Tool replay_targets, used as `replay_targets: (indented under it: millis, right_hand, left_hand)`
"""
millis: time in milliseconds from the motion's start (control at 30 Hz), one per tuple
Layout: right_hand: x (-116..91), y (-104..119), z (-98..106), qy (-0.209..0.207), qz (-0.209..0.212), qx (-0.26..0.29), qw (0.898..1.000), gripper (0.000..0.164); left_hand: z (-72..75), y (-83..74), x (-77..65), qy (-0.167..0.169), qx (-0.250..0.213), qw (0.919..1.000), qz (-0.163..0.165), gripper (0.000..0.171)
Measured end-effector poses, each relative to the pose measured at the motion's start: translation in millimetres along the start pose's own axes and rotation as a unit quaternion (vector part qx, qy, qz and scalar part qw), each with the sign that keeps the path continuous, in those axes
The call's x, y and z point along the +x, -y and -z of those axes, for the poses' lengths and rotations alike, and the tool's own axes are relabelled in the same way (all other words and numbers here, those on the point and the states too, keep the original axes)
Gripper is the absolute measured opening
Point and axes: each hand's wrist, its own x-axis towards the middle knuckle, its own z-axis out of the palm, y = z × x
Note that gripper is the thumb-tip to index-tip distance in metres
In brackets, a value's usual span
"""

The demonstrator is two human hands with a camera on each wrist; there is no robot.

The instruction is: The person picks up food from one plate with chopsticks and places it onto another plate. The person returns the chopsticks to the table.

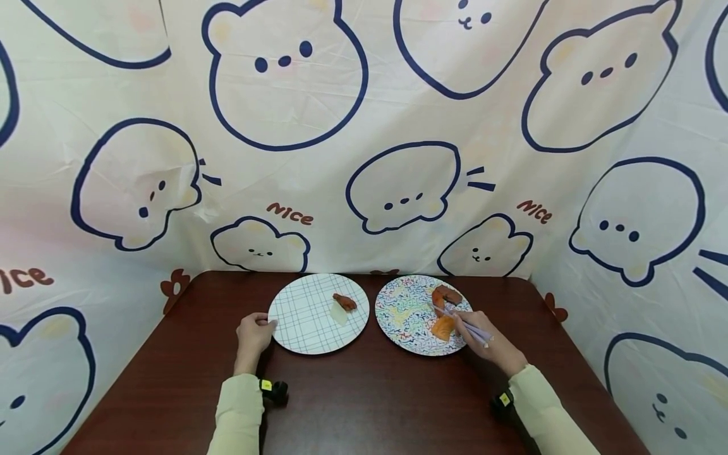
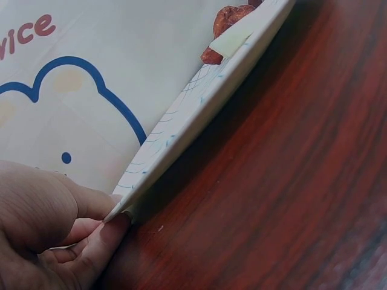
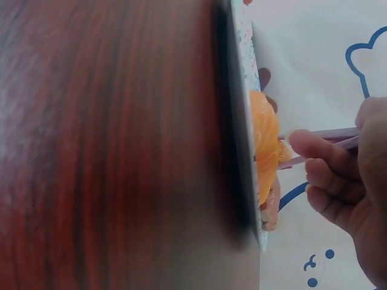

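My left hand pinches the left rim of a white plate with a blue grid, thumb and fingers on either side of the edge in the left wrist view. On that plate lie a browned piece of meat like a chicken wing and a pale thin slice. My right hand grips purple chopsticks, their tips over the multicoloured speckled plate. Near the tips are a curved reddish-orange piece like a shrimp, a brown piece and an orange slice.
Both plates stand side by side at the far edge of a dark brown wooden table. A cream cloth printed with bear faces hangs behind and along both sides.
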Motion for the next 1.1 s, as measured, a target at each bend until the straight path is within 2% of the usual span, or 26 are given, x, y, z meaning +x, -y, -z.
replay_targets:
  millis: [133,267,500,633,733,800,967,1100]
  right_hand:
    - [-1.2,-0.1,-0.4,0.001,0.006,0.001,1.000,0.026]
    - [-4.1,-3.4,-3.1,-0.003,0.018,-0.027,0.999,0.022]
    - [-2.8,-2.1,-4.3,0.025,-0.035,-0.076,0.996,0.034]
    - [-3.1,-2.4,-4.4,0.039,0.001,-0.128,0.991,0.036]
    - [-2.2,-0.6,-3.7,0.037,0.029,-0.144,0.989,0.032]
    - [-0.4,0.9,-2.6,0.033,0.032,-0.122,0.992,0.028]
    - [5.5,4.9,1.4,0.030,-0.006,-0.044,0.999,0.028]
    - [8.6,7.4,4.5,0.028,0.015,-0.028,0.999,0.027]
  left_hand:
    - [-0.4,0.0,0.4,-0.002,-0.001,1.0000,0.001,0.040]
    - [-0.5,0.8,0.5,-0.002,-0.002,1.0000,0.002,0.040]
    - [-1.3,3.1,3.0,-0.005,-0.001,1.0000,-0.003,0.040]
    - [-1.2,3.5,2.4,-0.005,0.000,1.0000,-0.003,0.040]
    - [-1.3,4.0,2.2,-0.002,0.000,1.0000,-0.001,0.040]
    - [-1.3,4.1,2.2,-0.001,0.000,1.0000,0.001,0.040]
    - [-1.3,3.9,2.9,0.001,0.000,1.0000,0.001,0.040]
    - [-1.6,3.9,3.1,-0.005,0.001,1.0000,0.002,0.039]
